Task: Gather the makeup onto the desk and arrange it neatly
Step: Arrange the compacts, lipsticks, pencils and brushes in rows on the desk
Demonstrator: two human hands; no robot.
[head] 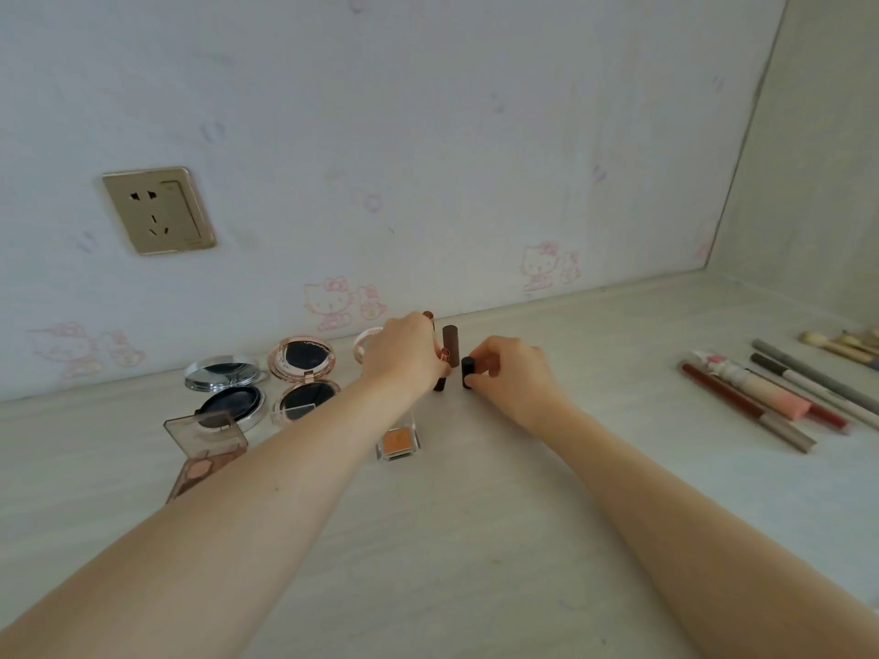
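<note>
Pale wood-grain worktop (pixel 475 539): carries all visible makeup; meets the wall at the back and a side panel at the right.
Left hand (pixel 404 354): fingers curled round a slim dark lipstick with rose-gold trim (pixel 441 373), held upright, base on or just above the surface.
Right hand (pixel 511 368): pinching a black lipstick tube (pixel 468 371), upright, just beside the left-hand one.
Brown lipstick tube (pixel 450 344): standing free just behind both hands, near the wall.
Step in hand: judged as lining up the lipsticks in a standing row at centre back.
Next move: likely calls for setting both tubes down level, close to the brown one without knocking it, then releasing straight upward; narrow bases tip easily.
Compacts: silver compact (pixel 228 387) and rose-gold compact (pixel 304 378), both open, side by side at left; a round pink-rimmed item (pixel 365 342) partly hidden behind the left hand.
Palettes: brown eyeshadow palette (pixel 204 449) open, nearest the left forearm; small clear-cased orange pan (pixel 397 442) below the left wrist.
Pencils and tubes (pixel 761 397): lying roughly parallel at right; brushes (pixel 837 344) beyond them.
Room: pale wallpaper with faint pink cartoon-cat prints; gold wall socket (pixel 159 210) upper left.
</note>
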